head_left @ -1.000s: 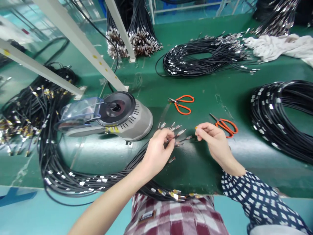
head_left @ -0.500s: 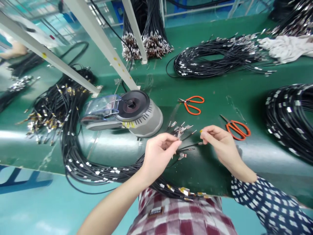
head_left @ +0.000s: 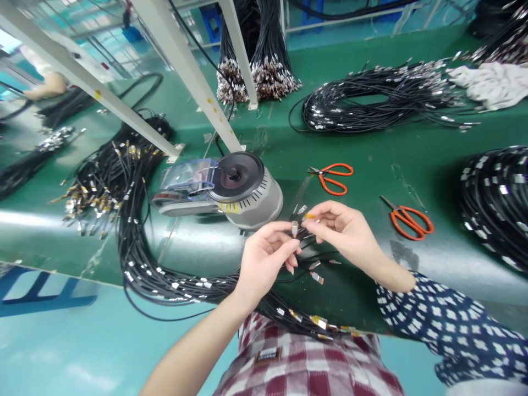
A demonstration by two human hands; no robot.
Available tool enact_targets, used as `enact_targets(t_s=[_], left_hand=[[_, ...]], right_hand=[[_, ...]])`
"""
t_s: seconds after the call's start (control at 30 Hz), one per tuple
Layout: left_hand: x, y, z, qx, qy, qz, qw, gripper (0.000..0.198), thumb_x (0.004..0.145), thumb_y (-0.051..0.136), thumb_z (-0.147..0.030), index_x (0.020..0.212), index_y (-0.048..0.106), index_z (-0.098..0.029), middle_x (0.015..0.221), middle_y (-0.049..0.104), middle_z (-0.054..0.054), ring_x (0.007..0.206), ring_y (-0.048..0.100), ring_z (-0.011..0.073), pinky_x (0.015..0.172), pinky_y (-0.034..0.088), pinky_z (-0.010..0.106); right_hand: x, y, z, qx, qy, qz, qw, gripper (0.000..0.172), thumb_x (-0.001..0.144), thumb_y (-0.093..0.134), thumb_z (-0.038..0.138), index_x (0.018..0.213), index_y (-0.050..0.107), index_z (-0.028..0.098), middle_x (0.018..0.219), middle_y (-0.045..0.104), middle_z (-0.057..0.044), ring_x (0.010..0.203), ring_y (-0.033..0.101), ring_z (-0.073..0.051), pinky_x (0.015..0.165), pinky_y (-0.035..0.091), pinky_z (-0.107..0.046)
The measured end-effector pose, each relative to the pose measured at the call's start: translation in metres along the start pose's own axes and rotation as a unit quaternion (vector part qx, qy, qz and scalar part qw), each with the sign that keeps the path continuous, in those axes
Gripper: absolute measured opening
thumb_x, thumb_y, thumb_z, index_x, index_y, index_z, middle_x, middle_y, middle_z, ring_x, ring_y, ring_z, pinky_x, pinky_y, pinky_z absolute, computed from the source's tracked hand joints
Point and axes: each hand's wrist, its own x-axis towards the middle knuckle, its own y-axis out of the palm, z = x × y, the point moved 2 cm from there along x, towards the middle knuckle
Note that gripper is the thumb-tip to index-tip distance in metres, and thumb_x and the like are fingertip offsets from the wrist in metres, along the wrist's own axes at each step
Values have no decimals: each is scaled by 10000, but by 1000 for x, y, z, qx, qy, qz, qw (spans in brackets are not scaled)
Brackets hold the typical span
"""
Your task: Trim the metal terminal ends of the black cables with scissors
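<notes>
My left hand (head_left: 267, 257) pinches a black cable near its end, and the small silver connector (head_left: 295, 229) stands up between thumb and forefinger. Close on its right, my right hand (head_left: 344, 231) is closed on a small piece of amber tape (head_left: 308, 216). The tape is beside the connector; whether they touch I cannot tell. More loose cable ends (head_left: 317, 276) with metal tips lie under and around both hands. A thick bundle of black cables (head_left: 177, 286) with white labels runs from the left towards my hands and along the table's front edge.
A grey round tape dispenser (head_left: 270, 201) stands behind my left hand. Two orange-handled scissors lie open, one pair (head_left: 333, 179) behind and one (head_left: 410, 220) to the right. Coiled cables (head_left: 495, 203), a white cloth (head_left: 490, 82) and a slanted metal post (head_left: 193, 77) surround the green table (head_left: 363, 159).
My right hand has moved left with the amber tape, up to the connector in my left hand. The connector now shows upright in the left fingers. The view has shifted slightly.
</notes>
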Motion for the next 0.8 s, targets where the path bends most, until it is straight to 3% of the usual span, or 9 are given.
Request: enact_targets(t_s=[0.1, 0.2, 0.3, 0.37, 0.47, 0.57, 0.8], left_hand=[[-2, -3, 0, 0, 4, -3, 1000, 283, 744, 789, -289, 943, 656, -138, 620, 683, 7, 444, 584, 103, 403, 492, 202], [-5, -9, 3, 1, 10, -5, 1000, 211, 784, 762, -272, 906, 671, -126, 663, 691, 23, 469, 600, 104, 422, 504, 207], [-6, -16, 7, -2, 20, -8, 1000, 163, 825, 731, -259, 907, 677, -129, 704, 696, 30, 495, 618, 109, 437, 514, 215], [-7, -18, 9, -4, 25, -12, 1000, 140, 846, 713, -252, 912, 677, -133, 719, 696, 28, 509, 625, 111, 445, 520, 219], [-6, -18, 8, -7, 31, -19, 999, 116, 857, 702, -236, 917, 671, -141, 726, 694, 23, 520, 630, 115, 450, 524, 223], [-7, -18, 6, -9, 36, -25, 999, 110, 853, 703, -226, 911, 666, -140, 720, 696, 23, 518, 634, 122, 452, 529, 231], [-6, -21, 4, -10, 38, -58, 998, 128, 827, 731, -230, 889, 666, -139, 730, 709, 31, 504, 641, 132, 443, 529, 239]], right_hand=[[1, -10, 2, -10, -3, -35, 999, 255, 746, 807, 371, 877, 674, 198, 802, 696, -19, 608, 598, -113, 556, 534, -254], [4, -38, -3, -31, -11, -100, 994, 273, 753, 802, 378, 914, 665, 205, 799, 700, -13, 594, 591, -109, 598, 532, -272], [7, -67, -17, -90, -21, -130, 987, 290, 764, 788, 384, 939, 649, 198, 845, 717, -38, 717, 647, -152, 686, 541, -307], [8, -79, -29, -146, -19, -116, 982, 287, 785, 764, 374, 974, 640, 197, 894, 735, -58, 820, 672, -187, 736, 531, -331], [9, -81, -42, -204, -11, -76, 976, 279, 827, 710, 353, 1045, 622, 204, 985, 746, -81, 887, 688, -211, 730, 507, -338], [11, -73, -46, -182, -17, -53, 982, 289, 836, 687, 329, 1084, 591, 215, 995, 741, -76, 886, 698, -211, 740, 511, -340], [17, -74, -46, -229, -24, -60, 971, 344, 860, 648, 295, 1174, 519, 241, 968, 752, -48, 830, 693, -194, 715, 484, -327]])
